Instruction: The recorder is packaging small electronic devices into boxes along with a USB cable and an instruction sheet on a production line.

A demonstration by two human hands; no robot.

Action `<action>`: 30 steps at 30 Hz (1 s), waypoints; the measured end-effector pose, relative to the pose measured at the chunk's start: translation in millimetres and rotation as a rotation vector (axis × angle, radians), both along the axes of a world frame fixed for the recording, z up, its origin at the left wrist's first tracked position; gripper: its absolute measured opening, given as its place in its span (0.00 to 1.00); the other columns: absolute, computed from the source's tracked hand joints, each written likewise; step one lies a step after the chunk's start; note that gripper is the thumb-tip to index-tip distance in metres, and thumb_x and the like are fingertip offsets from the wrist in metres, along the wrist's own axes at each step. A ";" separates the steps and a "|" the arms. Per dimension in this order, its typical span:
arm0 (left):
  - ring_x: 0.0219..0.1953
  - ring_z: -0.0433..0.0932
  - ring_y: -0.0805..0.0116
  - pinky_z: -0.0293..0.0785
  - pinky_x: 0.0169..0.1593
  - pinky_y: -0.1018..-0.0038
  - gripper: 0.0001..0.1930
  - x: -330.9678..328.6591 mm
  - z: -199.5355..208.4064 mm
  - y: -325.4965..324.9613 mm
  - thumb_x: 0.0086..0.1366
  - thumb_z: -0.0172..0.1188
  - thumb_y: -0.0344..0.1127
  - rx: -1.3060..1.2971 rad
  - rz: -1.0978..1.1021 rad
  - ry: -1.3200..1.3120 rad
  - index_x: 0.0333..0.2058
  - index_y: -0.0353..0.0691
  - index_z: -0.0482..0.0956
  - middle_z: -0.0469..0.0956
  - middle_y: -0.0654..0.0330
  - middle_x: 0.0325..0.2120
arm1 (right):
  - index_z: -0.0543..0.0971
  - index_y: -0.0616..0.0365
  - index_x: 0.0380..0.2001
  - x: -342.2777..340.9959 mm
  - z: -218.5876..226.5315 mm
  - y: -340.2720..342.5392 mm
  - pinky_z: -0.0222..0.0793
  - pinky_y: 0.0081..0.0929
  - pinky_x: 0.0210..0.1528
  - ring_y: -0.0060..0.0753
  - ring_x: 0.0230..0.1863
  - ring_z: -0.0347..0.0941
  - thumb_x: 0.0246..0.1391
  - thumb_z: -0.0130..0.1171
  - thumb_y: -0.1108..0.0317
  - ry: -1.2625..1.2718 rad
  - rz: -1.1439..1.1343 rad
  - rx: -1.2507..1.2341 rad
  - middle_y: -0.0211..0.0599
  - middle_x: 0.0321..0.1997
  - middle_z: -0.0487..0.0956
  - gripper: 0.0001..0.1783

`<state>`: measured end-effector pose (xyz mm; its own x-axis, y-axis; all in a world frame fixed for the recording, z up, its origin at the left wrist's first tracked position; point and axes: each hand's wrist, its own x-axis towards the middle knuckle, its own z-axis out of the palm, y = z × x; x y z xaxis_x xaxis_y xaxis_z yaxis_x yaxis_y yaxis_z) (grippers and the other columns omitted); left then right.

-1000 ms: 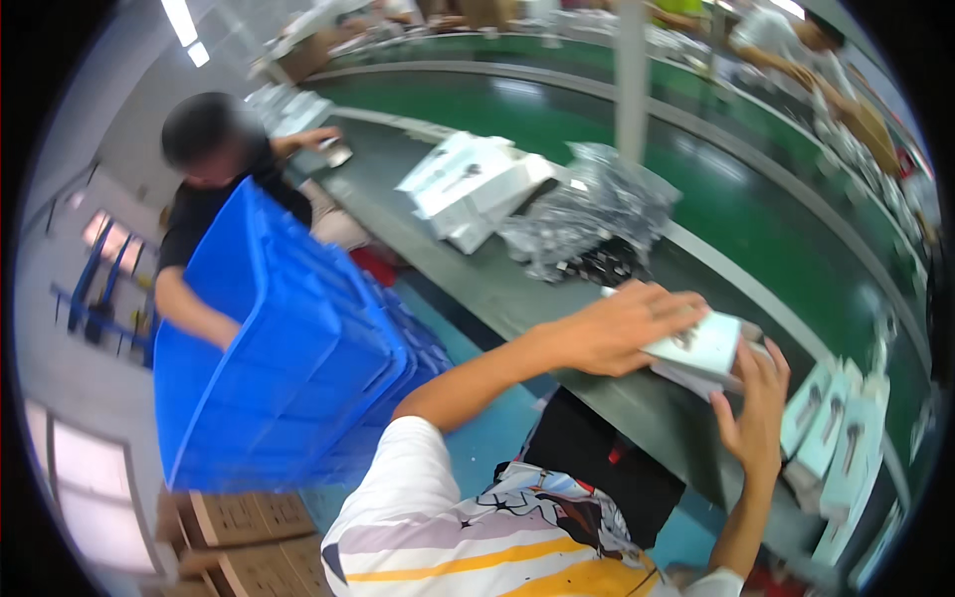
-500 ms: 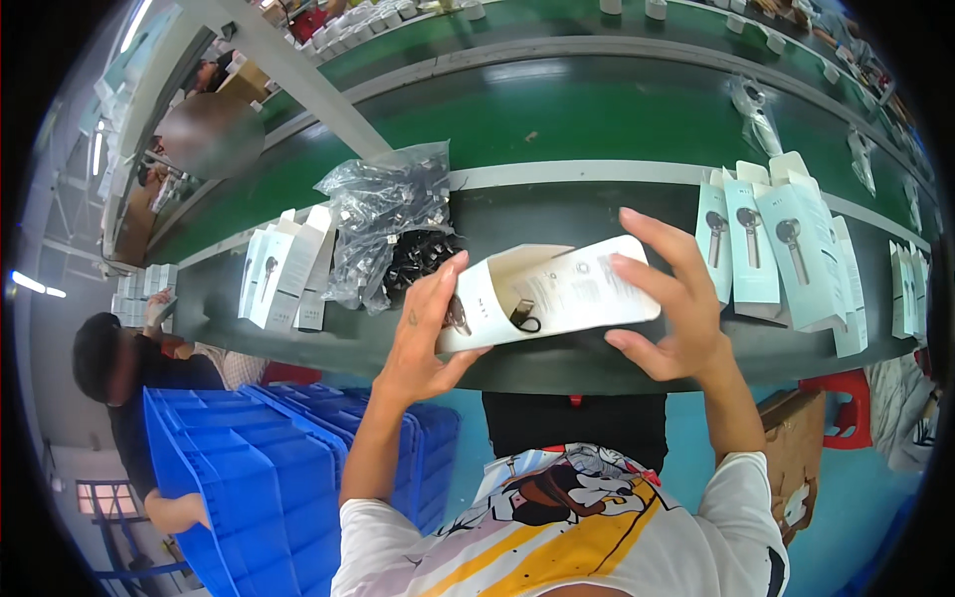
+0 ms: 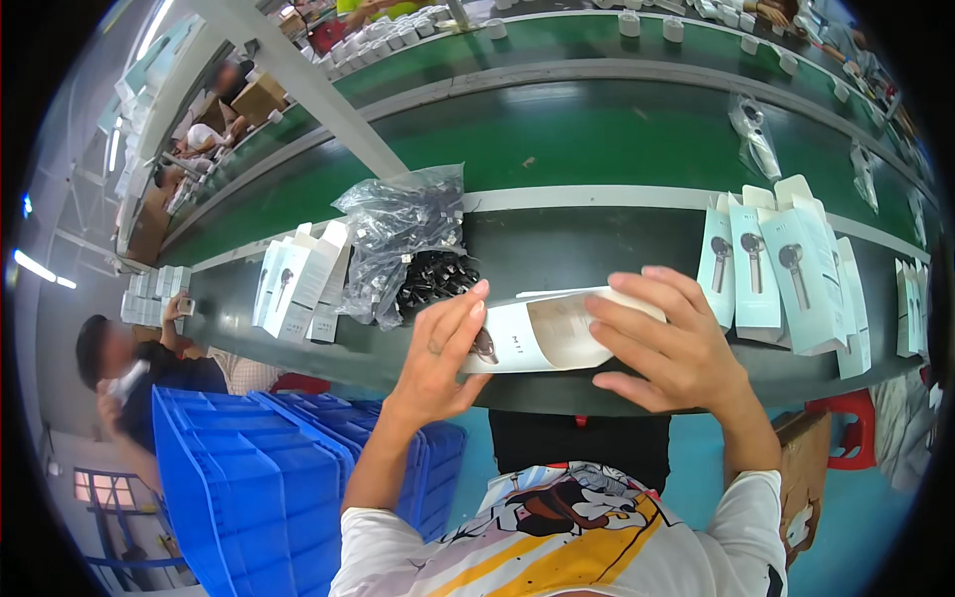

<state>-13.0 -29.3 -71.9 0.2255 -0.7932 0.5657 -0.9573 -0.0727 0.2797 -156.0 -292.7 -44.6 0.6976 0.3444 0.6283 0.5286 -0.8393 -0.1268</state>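
A small white and pale-green carton (image 3: 512,341) lies across in front of me, above the near edge of the dark work table. My left hand (image 3: 438,353) grips its left end, thumb below and fingers on top, beside the printed picture of a handheld device. The right end is held in my right hand (image 3: 671,343), fingers over the upper edge and thumb below. A curved cut-out in the carton's side shows pale inner card; no cable is visible in it now. Just beyond my left hand lies a pile of short black cables (image 3: 438,279), next to a clear plastic bag of cables (image 3: 398,234).
Upright cartons stand in groups at left (image 3: 298,284) and right (image 3: 786,269). Beyond the table runs a green conveyor (image 3: 597,129) carrying a bagged device (image 3: 753,134). Blue crates (image 3: 249,478) stand lower left, near a seated person (image 3: 169,368). A red stool (image 3: 851,433) is at right.
The carton has tilted and come slightly nearer, so the cable seen inside it is hidden now. My right hand has closed in from beside the carton onto its right end.
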 end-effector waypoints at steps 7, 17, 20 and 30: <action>0.56 0.70 0.44 0.66 0.56 0.58 0.45 8.0 17.7 8.4 0.38 0.65 0.22 0.049 0.004 -0.090 0.61 0.32 0.62 0.65 0.41 0.60 | 0.78 0.58 0.49 2.0 5.8 9.5 0.58 0.44 0.63 0.36 0.58 0.68 0.41 0.66 0.59 0.064 -0.030 -0.093 0.34 0.55 0.76 0.29; 0.56 0.70 0.43 0.65 0.57 0.57 0.46 1.0 3.4 7.7 0.41 0.66 0.22 0.074 0.010 0.043 0.63 0.33 0.58 0.64 0.40 0.61 | 0.74 0.57 0.55 3.2 -4.1 14.1 0.59 0.42 0.64 0.35 0.58 0.68 0.43 0.65 0.61 0.094 0.019 -0.043 0.33 0.52 0.77 0.32; 0.57 0.70 0.43 0.65 0.58 0.57 0.45 2.5 -0.1 15.0 0.43 0.67 0.23 0.124 0.019 0.047 0.63 0.33 0.58 0.63 0.41 0.61 | 0.73 0.56 0.55 11.6 -4.8 25.3 0.59 0.44 0.64 0.36 0.58 0.69 0.43 0.65 0.62 0.198 0.074 -0.138 0.37 0.53 0.77 0.32; 0.64 0.61 0.54 0.61 0.63 0.63 0.46 21.3 18.4 68.8 0.52 0.67 0.30 -0.514 0.466 0.713 0.67 0.31 0.50 0.60 0.45 0.62 | 0.74 0.62 0.50 -7.6 -39.6 -13.1 0.64 0.45 0.58 0.56 0.54 0.70 0.48 0.59 0.64 0.103 -0.038 0.558 0.56 0.56 0.73 0.25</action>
